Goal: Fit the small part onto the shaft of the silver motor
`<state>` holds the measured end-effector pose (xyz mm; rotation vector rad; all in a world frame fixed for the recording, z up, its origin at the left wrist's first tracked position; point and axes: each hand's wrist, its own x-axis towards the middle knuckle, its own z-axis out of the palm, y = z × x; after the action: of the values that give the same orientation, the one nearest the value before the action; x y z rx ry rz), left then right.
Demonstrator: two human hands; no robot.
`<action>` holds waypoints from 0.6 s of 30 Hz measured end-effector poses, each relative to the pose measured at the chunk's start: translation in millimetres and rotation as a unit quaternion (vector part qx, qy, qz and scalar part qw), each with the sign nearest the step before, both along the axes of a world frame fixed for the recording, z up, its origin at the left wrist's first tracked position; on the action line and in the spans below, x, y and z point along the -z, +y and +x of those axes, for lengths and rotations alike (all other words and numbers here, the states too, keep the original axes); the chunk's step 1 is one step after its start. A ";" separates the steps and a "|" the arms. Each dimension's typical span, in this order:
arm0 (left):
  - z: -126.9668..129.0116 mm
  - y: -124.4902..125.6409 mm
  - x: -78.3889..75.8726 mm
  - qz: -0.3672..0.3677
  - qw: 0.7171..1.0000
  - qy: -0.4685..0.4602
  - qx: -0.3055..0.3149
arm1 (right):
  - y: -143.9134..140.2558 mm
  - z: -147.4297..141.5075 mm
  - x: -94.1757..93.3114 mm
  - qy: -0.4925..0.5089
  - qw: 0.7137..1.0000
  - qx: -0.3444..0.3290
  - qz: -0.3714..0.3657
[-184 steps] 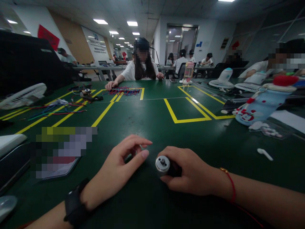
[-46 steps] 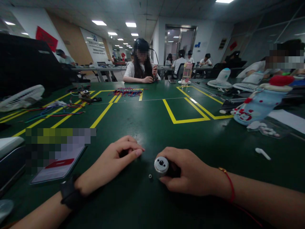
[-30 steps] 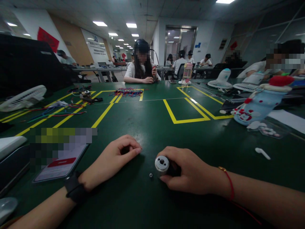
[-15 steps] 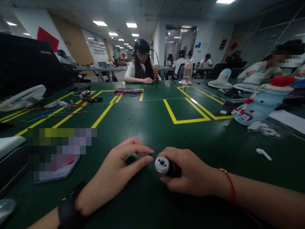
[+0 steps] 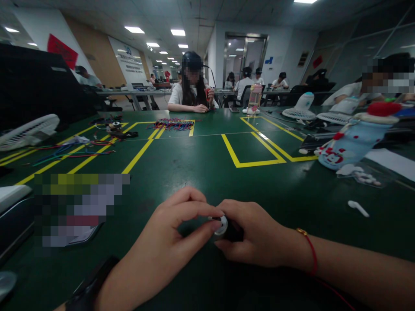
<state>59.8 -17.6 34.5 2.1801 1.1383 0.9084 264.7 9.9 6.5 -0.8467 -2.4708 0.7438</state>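
My right hand [image 5: 259, 237] grips a small motor [image 5: 223, 225] lying on its side on the green table [image 5: 207, 172]. Its black body is in my palm and its silver end cap faces left. My left hand [image 5: 165, 246] has thumb and forefinger pinched together right against that end cap. What the fingertips hold is hidden, but the tiny ring that lay on the table is no longer there. A black watch band sits on my left wrist and a red string on my right.
A phone [image 5: 86, 233] and a white device [image 5: 13, 194] lie at the left. A white earbud [image 5: 357, 208] and a blue snowman bottle [image 5: 353, 142] are on the right. White fans [image 5: 29, 131], coloured wires [image 5: 173, 124] and a seated person [image 5: 193, 93] are farther off.
The tiny ring lay on the table beside the motor. My left hand reached over it, pinched shut, and moved right until its fingertips met the motor's end cap. My right hand stayed put.
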 end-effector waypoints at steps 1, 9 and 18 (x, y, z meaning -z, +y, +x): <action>0.9 -1.0 -0.6 0.004 1.000 0.006 0.004 | 0.2 -0.2 0.3 -0.002 1.000 0.000 -0.001; 1.1 -4.3 0.4 -0.006 1.000 0.023 0.014 | -0.7 -0.5 0.2 -0.004 1.000 -0.002 0.001; 0.8 -2.6 -2.1 0.001 0.999 0.041 0.017 | -0.6 0.2 -0.2 -0.004 1.000 0.006 0.005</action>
<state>60.7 -20.2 36.6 2.2502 1.1343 0.8112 264.8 9.2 6.7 -0.8613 -2.4715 0.7239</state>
